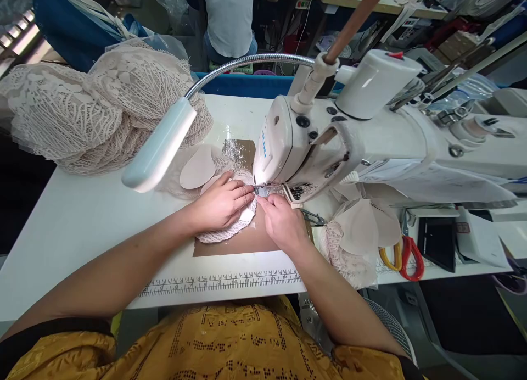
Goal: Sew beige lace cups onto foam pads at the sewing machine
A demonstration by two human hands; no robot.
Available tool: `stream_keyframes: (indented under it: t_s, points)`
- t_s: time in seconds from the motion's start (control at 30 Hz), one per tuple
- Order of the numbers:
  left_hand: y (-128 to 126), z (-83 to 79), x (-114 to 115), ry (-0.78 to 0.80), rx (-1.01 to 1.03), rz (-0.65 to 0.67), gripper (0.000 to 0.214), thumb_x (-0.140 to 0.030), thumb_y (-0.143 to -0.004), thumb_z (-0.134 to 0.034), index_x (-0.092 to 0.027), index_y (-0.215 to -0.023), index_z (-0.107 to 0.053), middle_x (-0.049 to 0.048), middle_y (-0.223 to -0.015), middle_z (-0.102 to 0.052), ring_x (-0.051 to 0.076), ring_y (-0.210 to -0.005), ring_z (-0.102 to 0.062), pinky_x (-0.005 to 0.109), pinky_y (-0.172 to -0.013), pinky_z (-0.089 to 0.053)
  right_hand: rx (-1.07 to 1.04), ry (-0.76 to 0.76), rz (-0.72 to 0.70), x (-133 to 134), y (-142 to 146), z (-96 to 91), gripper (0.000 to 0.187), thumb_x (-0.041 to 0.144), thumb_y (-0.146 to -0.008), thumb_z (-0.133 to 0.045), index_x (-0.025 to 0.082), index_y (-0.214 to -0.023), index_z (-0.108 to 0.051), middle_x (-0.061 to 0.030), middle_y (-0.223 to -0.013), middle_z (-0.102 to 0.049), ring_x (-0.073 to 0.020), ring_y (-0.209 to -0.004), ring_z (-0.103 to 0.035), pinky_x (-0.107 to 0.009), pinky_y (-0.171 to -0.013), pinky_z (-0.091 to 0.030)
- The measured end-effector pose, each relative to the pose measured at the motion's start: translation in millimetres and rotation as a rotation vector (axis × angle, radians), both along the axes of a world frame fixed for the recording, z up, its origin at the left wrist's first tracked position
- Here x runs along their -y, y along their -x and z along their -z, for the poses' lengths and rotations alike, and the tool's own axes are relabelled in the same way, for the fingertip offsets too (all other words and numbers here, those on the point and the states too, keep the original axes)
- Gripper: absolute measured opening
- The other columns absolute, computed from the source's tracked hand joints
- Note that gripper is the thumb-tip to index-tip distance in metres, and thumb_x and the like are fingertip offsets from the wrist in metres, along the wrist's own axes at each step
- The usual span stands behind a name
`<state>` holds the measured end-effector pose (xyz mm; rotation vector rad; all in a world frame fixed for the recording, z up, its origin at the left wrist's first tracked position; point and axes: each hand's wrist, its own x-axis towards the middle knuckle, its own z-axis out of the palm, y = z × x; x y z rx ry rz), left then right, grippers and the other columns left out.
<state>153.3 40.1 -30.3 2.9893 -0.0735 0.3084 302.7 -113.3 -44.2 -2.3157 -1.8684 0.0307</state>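
Observation:
My left hand [222,203] lies flat, fingers stretched, on a small pale lace piece [224,234] under the head of a white sewing machine [304,144]. Its fingertips reach the needle area [263,189]. My right hand [283,221] is curled just right of the needle, its fingers pinching the edge of the same lace piece against the machine bed. A beige padded cup [197,167] lies just beyond my left hand.
A big heap of cream lace [86,105] fills the table's far left. A gooseneck lamp [158,146] hangs over the work. Sewn pieces [358,232] pile at the right, beside red and yellow scissors [405,255]. A ruler strip [222,282] lines the front edge. Another person [230,17] sits behind.

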Motion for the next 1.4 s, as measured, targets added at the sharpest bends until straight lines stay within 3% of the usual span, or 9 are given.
stream_keyframes:
  t_s: [0.17, 0.33, 0.57, 0.7, 0.93, 1.1, 1.3, 1.4]
  points:
    - [1, 1.2, 0, 0.002, 0.033, 0.02, 0.036, -0.019, -0.092, -0.047, -0.013, -0.126, -0.058, 0.0162, -0.131, -0.059, 0.031, -0.114, -0.056, 0.058, -0.104, -0.032, 0.029, -0.046, 0.015, 3, -1, -3.2, 0.044, 0.013, -0.088, -0.046, 0.025, -0.125, -0.066, -0.0074, -0.103, -0.069, -0.0209, -0.083, -0.056, -0.031, -0.068, -0.037]
    - [2, 2.9, 0, 0.016, 0.035, 0.041, 0.034, -0.018, -0.093, -0.046, -0.015, -0.124, -0.059, 0.0151, -0.13, -0.061, 0.03, -0.117, -0.055, 0.056, -0.107, -0.031, 0.028, -0.006, -0.043, 4, 0, -8.1, 0.039, 0.016, -0.092, -0.043, 0.025, -0.122, -0.068, -0.0059, -0.09, -0.068, -0.0195, -0.077, -0.054, -0.031, -0.064, -0.035]
    - [2, 1.3, 1, 0.061, 0.031, 0.059, 0.033, -0.017, -0.093, -0.047, -0.014, -0.123, -0.06, 0.0148, -0.124, -0.065, 0.029, -0.114, -0.057, 0.055, -0.105, -0.033, 0.058, -0.067, 0.006, 4, 0, -2.9, 0.039, 0.015, -0.091, -0.043, 0.025, -0.118, -0.069, -0.0059, -0.1, -0.069, -0.0201, -0.08, -0.055, -0.032, -0.066, -0.035]
    - [2, 1.7, 1, 0.087, 0.031, 0.062, 0.035, -0.016, -0.091, -0.049, -0.014, -0.125, -0.059, 0.0154, -0.125, -0.064, 0.029, -0.115, -0.057, 0.055, -0.104, -0.034, 0.079, -0.039, 0.0, 3, -1, -2.9, 0.041, 0.015, -0.091, -0.044, 0.025, -0.125, -0.065, -0.0074, -0.095, -0.068, -0.0221, -0.084, -0.055, -0.033, -0.068, -0.035]
    - [4, 1.7, 1, 0.074, 0.016, 0.058, 0.037, -0.016, -0.09, -0.049, -0.014, -0.126, -0.059, 0.0151, -0.127, -0.063, 0.029, -0.116, -0.057, 0.056, -0.107, -0.031, 0.156, -0.095, 0.036, 4, -5, -2.7, 0.032, 0.013, -0.09, -0.045, 0.019, -0.1, -0.074, -0.01, -0.092, -0.067, -0.0234, -0.084, -0.052, -0.035, -0.073, -0.034]
    - [3, 1.9, 1, 0.047, 0.014, 0.058, 0.035, -0.017, -0.092, -0.047, -0.013, -0.125, -0.059, 0.015, -0.127, -0.063, 0.029, -0.116, -0.056, 0.056, -0.108, -0.03, 0.13, -0.077, 0.002, 2, -1, -6.2, 0.038, 0.012, -0.088, -0.047, 0.022, -0.118, -0.069, -0.0076, -0.094, -0.069, -0.0228, -0.081, -0.052, -0.035, -0.067, -0.033]
    - [5, 1.6, 2, 0.041, 0.005, 0.048, 0.036, -0.017, -0.092, -0.047, -0.014, -0.126, -0.058, 0.0145, -0.13, -0.062, 0.029, -0.118, -0.056, 0.056, -0.111, -0.028, 0.134, -0.085, 0.125, 6, -16, -6.0, 0.03, 0.011, -0.086, -0.047, 0.017, -0.082, -0.076, -0.0103, -0.084, -0.068, -0.0244, -0.082, -0.053, -0.035, -0.066, -0.036]
    - [5, 1.7, 2, 0.031, 0.004, 0.047, 0.035, -0.017, -0.093, -0.046, -0.012, -0.126, -0.058, 0.0151, -0.129, -0.062, 0.029, -0.117, -0.056, 0.056, -0.11, -0.028, 0.102, -0.14, 0.096, 7, -16, -5.9, 0.031, 0.009, -0.086, -0.046, 0.018, -0.079, -0.075, -0.0083, -0.084, -0.069, -0.0227, -0.081, -0.052, -0.033, -0.069, -0.037]
